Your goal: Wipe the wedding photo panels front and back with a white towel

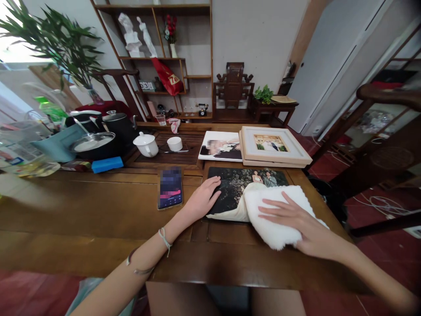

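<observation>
A dark unframed photo print [237, 186] lies flat on the wooden table [98, 210] in front of me. My left hand [202, 197] rests flat on the print's left edge, fingers stretched out. My right hand [296, 221] lies flat, fingers spread, on a white towel [272, 206] that covers the print's lower right part. A phone [170, 188] with a lit screen lies just left of my left hand.
Behind the print lie another photo print [220, 146] and a stack of light wooden frames [272, 147]. A white teapot [145, 145], cup [174, 143], black pots [98, 142], a blue block [107, 164] and plastic containers crowd the table's far left. A dark chair [388, 131] stands at right.
</observation>
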`<action>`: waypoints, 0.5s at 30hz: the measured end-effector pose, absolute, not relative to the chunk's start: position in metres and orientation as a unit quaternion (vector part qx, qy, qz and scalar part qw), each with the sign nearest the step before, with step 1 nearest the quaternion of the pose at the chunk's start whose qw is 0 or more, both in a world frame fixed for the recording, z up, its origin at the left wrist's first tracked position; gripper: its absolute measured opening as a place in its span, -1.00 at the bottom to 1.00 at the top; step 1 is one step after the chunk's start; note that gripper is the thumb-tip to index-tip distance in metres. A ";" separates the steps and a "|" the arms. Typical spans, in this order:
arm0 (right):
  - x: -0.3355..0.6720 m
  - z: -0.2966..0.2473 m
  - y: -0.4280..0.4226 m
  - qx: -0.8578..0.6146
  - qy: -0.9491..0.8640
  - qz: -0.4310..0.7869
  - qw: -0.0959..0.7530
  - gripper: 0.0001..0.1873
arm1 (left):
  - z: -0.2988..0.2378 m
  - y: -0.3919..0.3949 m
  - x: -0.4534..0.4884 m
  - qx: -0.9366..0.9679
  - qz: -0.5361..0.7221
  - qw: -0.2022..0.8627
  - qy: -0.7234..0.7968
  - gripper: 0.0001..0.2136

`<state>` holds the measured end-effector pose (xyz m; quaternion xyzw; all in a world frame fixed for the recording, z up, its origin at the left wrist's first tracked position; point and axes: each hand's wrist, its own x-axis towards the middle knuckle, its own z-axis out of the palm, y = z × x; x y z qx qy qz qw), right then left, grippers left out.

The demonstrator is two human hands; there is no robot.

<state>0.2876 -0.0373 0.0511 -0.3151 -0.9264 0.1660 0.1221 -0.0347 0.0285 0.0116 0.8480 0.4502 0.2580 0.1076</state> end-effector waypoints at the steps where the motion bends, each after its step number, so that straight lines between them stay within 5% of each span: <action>1: 0.288 0.053 -0.044 -0.313 -0.925 0.177 0.123 -0.28 | 0.012 0.029 -0.035 0.848 0.259 0.108 0.449 -0.70; 15: 0.321 0.042 0.074 -0.401 -0.887 0.172 0.151 -0.44 | 0.012 0.029 -0.036 0.849 0.257 0.110 0.449 -0.70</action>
